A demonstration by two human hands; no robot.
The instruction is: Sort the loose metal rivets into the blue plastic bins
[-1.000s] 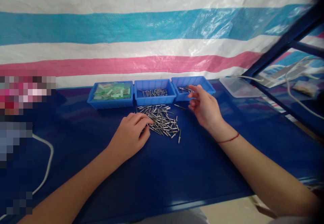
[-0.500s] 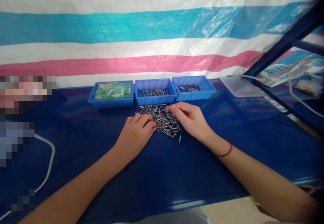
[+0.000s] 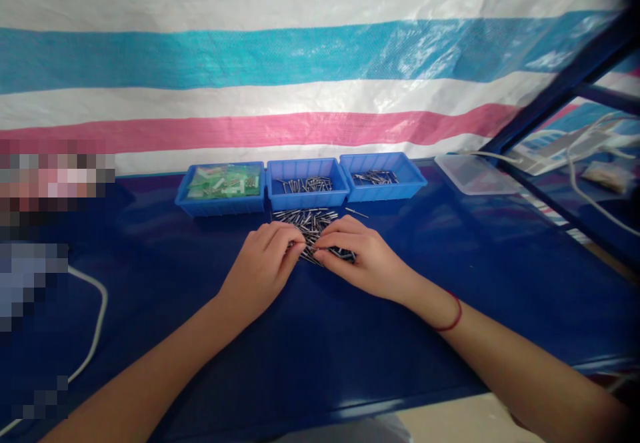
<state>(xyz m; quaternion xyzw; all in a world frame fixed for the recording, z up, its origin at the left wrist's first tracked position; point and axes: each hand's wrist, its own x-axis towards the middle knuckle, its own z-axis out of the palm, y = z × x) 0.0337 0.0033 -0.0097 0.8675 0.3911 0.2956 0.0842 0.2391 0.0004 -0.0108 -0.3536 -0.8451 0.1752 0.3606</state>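
Observation:
A loose pile of metal blind rivets (image 3: 305, 219) lies on the dark blue table, just in front of the bins. At the pile's left side my left hand (image 3: 265, 253) is closed, with thumb and forefinger together; bits of metal rivet show between its fingers. My right hand (image 3: 363, 253), with a red cord on the wrist, reaches over the right part of the pile. Its thumb and forefinger pinch close to my left fingertips, and what lies between them is too small to make out. One rivet (image 3: 357, 213) lies apart, behind my right hand.
Behind the pile stand three blue bins: the left bin (image 3: 220, 209) holds green-tinted bags, the middle bin (image 3: 309, 199) and right bin (image 3: 387, 193) hold rivets. A clear plastic lid (image 3: 475, 175) lies to the right. A white cable (image 3: 103, 309) runs at left.
My right hand has moved left and toward me, from the pile's right far edge to beside my left fingertips. My left hand has barely shifted. A rivet now lies apart near the right bin.

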